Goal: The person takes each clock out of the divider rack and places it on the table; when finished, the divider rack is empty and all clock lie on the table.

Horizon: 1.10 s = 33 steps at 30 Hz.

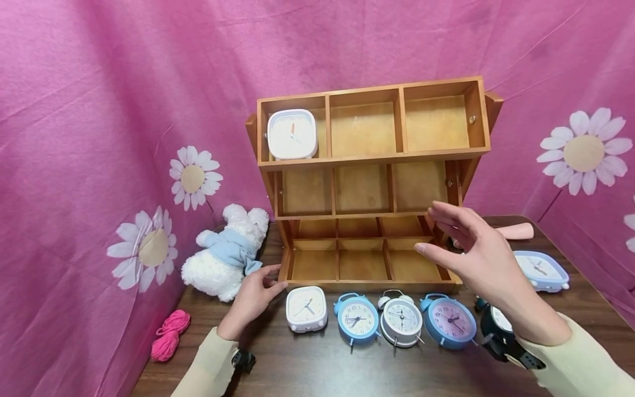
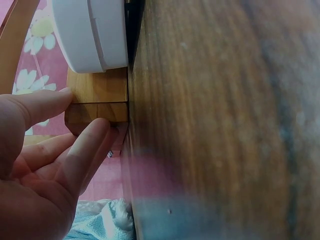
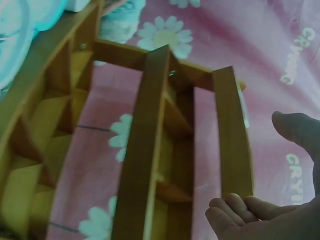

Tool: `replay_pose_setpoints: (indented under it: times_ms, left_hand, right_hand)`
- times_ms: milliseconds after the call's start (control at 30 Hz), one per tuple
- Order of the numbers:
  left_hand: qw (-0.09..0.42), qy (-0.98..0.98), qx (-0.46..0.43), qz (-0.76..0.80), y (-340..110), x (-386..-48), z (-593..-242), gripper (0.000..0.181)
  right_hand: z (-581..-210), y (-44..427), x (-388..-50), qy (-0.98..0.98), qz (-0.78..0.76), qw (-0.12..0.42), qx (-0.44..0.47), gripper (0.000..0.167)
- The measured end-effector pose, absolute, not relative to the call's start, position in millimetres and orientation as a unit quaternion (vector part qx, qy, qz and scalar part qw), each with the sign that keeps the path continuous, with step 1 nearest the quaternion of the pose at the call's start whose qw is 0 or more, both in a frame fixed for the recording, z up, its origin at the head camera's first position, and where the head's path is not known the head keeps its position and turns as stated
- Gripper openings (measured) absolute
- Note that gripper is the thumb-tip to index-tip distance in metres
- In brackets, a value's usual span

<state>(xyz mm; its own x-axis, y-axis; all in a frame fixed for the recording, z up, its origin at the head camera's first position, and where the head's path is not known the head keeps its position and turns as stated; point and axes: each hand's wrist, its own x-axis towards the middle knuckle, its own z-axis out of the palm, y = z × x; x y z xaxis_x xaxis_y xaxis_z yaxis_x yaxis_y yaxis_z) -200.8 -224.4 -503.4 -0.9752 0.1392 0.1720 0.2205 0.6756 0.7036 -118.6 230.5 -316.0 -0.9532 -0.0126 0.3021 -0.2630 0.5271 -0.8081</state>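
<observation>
A tiered wooden storage box [image 1: 369, 161] with divided compartments stands opened out on the table. My left hand [image 1: 255, 292] pinches its lower front left corner, thumb on one side and fingers on the other; the wooden corner [image 2: 96, 112] shows between them in the left wrist view. A white square clock [image 1: 292, 134] sits in the top tier's left compartment. My right hand [image 1: 478, 256] hovers before the box's right side, thumb spread from the fingers, holding nothing. Beside my left hand stands another white square clock [image 1: 306, 309].
Along the box's front stand a blue alarm clock [image 1: 357, 318], a white one [image 1: 401, 320], a blue one with a pink face [image 1: 450, 321] and a dark one [image 1: 496, 325]. A blue-rimmed clock [image 1: 541, 270] is at right. Left are a plush toy [image 1: 225, 253] and pink yarn [image 1: 171, 335].
</observation>
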Motion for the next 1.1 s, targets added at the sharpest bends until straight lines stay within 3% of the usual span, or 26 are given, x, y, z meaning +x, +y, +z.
replay_pose_setpoints:
  times_ms: [500,700,1100]
  left_hand:
    - [0.051,-0.914,-0.104,-0.388,-228,-205,-512,0.052]
    - [0.068,-0.905,-0.139,-0.396,-222,-194,-494,0.052]
    - [0.041,-0.909,-0.099,-0.404,-213,-185,-474,0.047]
  right_hand:
    - [-255,167,-149,-0.824,0.541,0.117,0.124,0.075]
    - [-242,147,-163,-0.818,0.542,0.122,0.150,0.078]
    - [-223,115,-192,-0.797,0.562,0.136,0.172,0.079]
